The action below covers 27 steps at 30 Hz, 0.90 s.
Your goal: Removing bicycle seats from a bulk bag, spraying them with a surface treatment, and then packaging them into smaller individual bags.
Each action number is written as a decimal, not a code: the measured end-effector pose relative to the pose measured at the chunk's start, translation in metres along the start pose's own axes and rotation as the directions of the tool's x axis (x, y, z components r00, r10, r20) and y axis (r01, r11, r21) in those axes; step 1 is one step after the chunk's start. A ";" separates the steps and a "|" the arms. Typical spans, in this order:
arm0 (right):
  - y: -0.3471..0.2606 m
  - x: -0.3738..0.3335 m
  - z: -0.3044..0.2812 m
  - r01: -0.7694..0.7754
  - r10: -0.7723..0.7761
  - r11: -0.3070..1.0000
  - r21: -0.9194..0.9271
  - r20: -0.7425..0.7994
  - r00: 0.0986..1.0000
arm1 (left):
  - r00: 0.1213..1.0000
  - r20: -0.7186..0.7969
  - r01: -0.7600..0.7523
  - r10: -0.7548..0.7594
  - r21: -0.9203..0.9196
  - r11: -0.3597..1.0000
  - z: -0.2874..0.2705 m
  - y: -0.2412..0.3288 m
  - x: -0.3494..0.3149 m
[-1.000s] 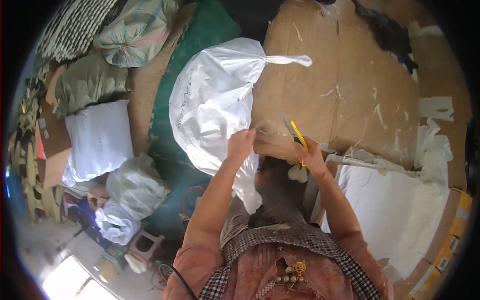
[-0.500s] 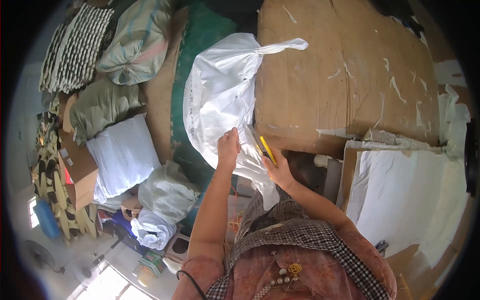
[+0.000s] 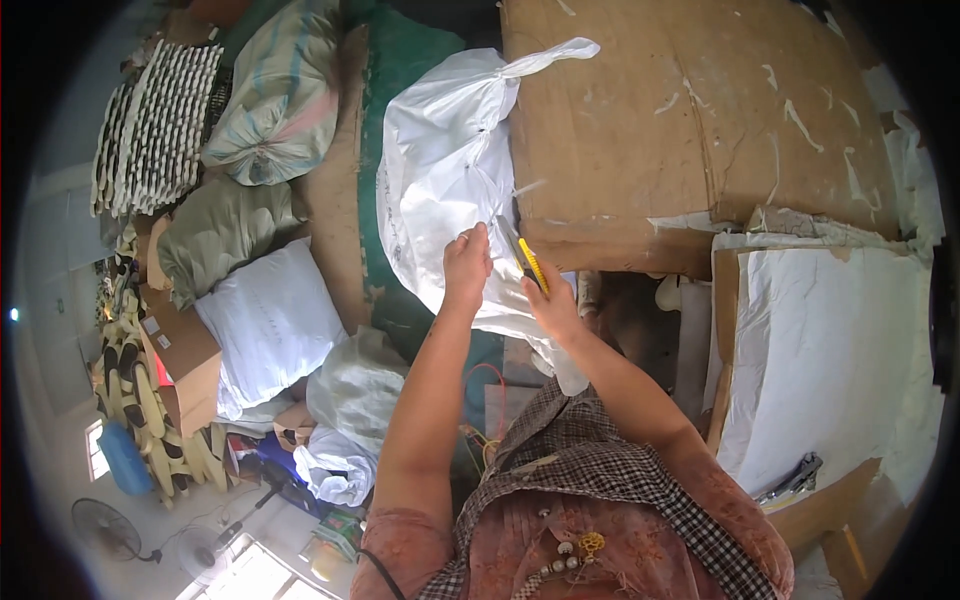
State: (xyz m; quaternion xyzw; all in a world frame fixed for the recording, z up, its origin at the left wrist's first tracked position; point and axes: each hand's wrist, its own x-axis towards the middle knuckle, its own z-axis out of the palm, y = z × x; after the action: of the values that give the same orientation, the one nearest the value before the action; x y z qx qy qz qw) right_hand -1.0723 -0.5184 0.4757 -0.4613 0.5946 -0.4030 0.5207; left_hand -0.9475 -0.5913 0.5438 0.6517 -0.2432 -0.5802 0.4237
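A bulging white woven sack (image 3: 440, 150) with a twisted, tied end lies before me, partly over the edge of a green surface. My left hand (image 3: 467, 265) is closed at the sack's near part and appears to pinch its material; the fingertips are partly hidden. In my right hand (image 3: 553, 308) is a utility knife (image 3: 533, 265) with a yellow and dark handle, its blade end pointing away from me against the sack's right side. The sack's loose lower end hangs down below my right hand, near my checked apron (image 3: 560, 470).
Brown cardboard (image 3: 620, 120) with torn tape scraps covers the surface at far right. A white-covered board (image 3: 810, 350) with a metal tool (image 3: 795, 478) stands nearer right. Stuffed sacks (image 3: 270, 325) and a cardboard box (image 3: 180, 350) are piled at left; a fan (image 3: 105, 528) stands lower left.
The view has shifted a little, so the surroundings sit slightly differently. Both hands remain at the sack, slightly higher in the picture, with the knife still in the right.
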 end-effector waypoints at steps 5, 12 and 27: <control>-0.005 -0.007 0.002 -0.106 0.105 0.994 0.002 0.120 0.987 | 0.999 0.049 0.021 -0.021 0.008 1.000 -0.002 0.001 0.002; -0.002 -0.008 -0.015 -0.080 0.086 0.996 -0.042 0.166 0.982 | 0.995 0.098 0.032 -0.035 0.032 0.999 0.008 0.002 0.001; -0.006 -0.038 -0.090 0.065 0.023 0.964 -0.257 0.322 0.946 | 0.968 -0.035 -0.193 0.250 0.537 0.821 0.008 0.075 0.068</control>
State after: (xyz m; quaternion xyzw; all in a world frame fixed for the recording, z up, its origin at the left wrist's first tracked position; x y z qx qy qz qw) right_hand -1.1599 -0.4827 0.5029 -0.5925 0.5450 -0.2449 0.5402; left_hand -0.9277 -0.6870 0.5692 0.7395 -0.4455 -0.4028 0.3041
